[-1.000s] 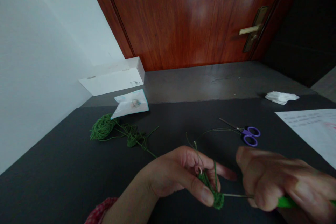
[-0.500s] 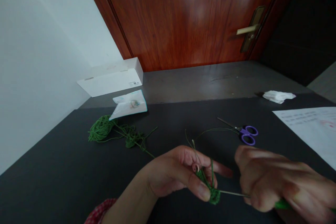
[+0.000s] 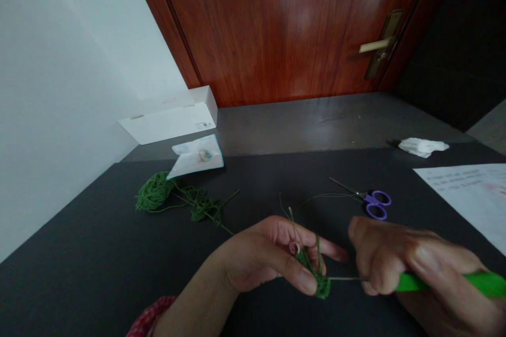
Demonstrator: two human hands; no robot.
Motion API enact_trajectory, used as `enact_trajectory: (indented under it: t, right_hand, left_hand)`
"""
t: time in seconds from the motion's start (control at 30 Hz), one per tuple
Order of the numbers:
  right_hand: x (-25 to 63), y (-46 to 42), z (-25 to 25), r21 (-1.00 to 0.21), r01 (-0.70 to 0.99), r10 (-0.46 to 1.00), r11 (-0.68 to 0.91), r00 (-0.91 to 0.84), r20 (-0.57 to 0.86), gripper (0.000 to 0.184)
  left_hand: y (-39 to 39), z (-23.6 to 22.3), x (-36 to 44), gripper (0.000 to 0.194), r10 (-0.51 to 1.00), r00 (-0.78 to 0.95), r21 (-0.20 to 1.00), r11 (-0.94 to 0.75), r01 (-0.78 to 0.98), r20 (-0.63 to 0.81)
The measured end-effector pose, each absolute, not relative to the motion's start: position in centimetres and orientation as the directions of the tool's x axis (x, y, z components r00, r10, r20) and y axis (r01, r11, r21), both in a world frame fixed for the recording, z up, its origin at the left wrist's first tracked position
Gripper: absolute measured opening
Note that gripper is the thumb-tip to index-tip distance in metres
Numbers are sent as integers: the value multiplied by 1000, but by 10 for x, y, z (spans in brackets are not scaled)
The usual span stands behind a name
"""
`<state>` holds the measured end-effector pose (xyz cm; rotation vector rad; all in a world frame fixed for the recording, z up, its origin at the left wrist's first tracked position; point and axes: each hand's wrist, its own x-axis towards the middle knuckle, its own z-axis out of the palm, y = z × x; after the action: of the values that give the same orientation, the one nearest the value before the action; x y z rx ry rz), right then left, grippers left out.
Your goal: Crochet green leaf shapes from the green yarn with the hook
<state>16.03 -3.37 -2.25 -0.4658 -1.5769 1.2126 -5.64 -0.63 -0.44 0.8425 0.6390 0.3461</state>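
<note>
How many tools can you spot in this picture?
2: a green-handled crochet hook held in the right hand, and purple-handled scissors lying on the dark tabletop. Others may be hidden from view.

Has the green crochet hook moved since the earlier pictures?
Yes: the crochet hook has risen in view, toward the purple-handled scissors, with more of its green handle showing past the right hand.

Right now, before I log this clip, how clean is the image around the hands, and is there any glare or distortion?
In the head view, soft white glare streaks the upper wooden door; the wide lens makes the door and wall lean; the scene is dim, and the left hand and right hand look slightly soft, though the green crochet hook stays readable.
</note>
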Motion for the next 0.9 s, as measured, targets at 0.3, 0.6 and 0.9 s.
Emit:
enact_trajectory:
  t: [0.3, 0.6, 0.9]
  right_hand:
    - [168, -35, -26, -812, -218, 687, 541, -442, 577, 37]
    - [163, -35, -24, -874, -319, 809, 368, -354, 470, 41]
    - [158, -32, -20, -877, -369, 840, 310, -326, 434, 42]
  left_hand:
    - [-6, -2, -60, 23, 570, 744, 811, 582, -65, -349]
    - [-6, -1, -58, 36, 549, 748, 805, 592, -34, -372]
    - [-9, -6, -56, 37, 557, 741, 762, 641, -96, -375]
